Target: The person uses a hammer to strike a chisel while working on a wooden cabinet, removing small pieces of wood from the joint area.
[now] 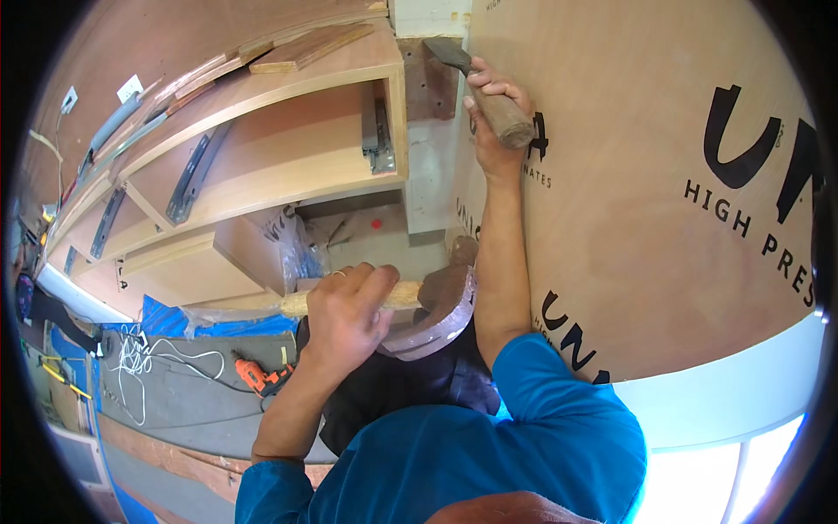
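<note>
My left hand (346, 319) grips the pale wooden handle of a hammer (449, 288), its rusty brown head to the right near my middle. A pale, curved piece (415, 342) shows just below the head; I cannot make out what it is. My right hand (496, 122) is raised with fingers wrapped round the wooden handle of a chisel (506, 120). Its dark blade points up-left toward a brown strip (426, 80) at the wall corner, beside the tall printed wood panel (637, 244). I cannot tell whether the blade touches the strip.
A wooden cabinet (288, 131) with metal drawer rails stands left, loose boards (310, 48) on top. Below are plastic sheeting (297, 249) and blue sheet (161, 319). An orange drill (257, 375) and tangled white cable (140, 358) lie on grey flooring at lower left.
</note>
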A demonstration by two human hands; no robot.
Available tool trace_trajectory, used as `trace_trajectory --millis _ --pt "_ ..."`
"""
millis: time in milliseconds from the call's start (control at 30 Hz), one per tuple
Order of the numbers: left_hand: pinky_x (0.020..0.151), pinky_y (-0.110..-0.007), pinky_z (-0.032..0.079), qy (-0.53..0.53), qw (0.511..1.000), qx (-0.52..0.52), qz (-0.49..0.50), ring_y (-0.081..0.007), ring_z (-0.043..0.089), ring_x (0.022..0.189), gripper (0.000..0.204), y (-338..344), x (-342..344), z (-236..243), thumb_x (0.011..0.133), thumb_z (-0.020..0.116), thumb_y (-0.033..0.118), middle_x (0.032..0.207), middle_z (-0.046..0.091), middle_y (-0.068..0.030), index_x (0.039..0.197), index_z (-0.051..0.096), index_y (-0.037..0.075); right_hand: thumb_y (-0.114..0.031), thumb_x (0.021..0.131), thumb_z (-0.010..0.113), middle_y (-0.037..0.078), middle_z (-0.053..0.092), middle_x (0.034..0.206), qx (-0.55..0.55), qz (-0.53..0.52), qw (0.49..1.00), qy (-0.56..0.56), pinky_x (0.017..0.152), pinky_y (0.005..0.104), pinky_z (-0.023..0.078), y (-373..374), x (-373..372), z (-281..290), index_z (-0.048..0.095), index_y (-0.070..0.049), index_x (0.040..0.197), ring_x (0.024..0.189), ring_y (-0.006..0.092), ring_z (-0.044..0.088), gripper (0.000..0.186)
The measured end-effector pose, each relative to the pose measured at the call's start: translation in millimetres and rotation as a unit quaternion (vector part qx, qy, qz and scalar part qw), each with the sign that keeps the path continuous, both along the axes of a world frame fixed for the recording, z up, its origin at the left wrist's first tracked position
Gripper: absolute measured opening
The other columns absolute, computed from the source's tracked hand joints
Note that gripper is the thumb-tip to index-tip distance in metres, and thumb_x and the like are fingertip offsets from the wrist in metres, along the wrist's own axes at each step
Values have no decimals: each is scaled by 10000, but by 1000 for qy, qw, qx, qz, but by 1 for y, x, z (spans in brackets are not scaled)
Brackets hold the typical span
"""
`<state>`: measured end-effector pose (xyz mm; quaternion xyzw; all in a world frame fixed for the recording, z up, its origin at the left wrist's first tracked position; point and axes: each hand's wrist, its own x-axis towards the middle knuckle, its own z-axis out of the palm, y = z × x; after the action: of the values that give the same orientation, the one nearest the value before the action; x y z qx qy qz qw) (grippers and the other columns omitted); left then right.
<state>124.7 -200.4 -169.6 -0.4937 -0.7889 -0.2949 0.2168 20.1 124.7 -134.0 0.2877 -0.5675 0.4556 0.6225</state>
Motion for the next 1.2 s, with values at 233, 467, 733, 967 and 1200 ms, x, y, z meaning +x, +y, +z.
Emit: trace_trajectory --millis 233,467,733,967,1200 --pt "630 -473 500 48 998 27 -18 -345 632 724 339 22 -3 27 727 748 206 838 614 -104 1032 654 94 122 904 709 137 714 1196 -39 3 999 -22 1199 509 448 -2 -4 1 534 -75 1139 1402 374 588 353" --pt "591 -450 489 91 994 48 -33 -326 603 670 351 39 2 59 679 774 103 809 574 -86 1001 635 118 79 906 740 128 728 1171 -59 -16 998 -22 1174 490 467 -10 -5 5 564 -80 1118 1368 360 620 318" --pt "550 -426 478 172 982 75 -19 -306 605 631 265 53 -7 89 705 770 111 763 543 -53 909 605 152 100 927 729 128 710 1215 -28 -34 998 -36 1191 484 465 -15 -7 7 516 -71 1169 1394 351 592 365" --pt "555 -441 499 198 976 82 -26 -307 635 648 237 50 1 110 721 763 116 737 548 -63 895 604 149 11 917 782 118 739 1156 -46 -29 998 -18 1141 475 494 -15 -14 1 584 -81 1115 1314 347 654 294" --pt "596 -437 512 201 977 48 45 -324 638 669 292 70 -50 90 693 750 105 809 597 -86 958 633 143 119 928 727 140 708 1217 -17 -23 999 -24 1227 517 424 -13 -19 -3 495 -74 1190 1418 361 568 400"
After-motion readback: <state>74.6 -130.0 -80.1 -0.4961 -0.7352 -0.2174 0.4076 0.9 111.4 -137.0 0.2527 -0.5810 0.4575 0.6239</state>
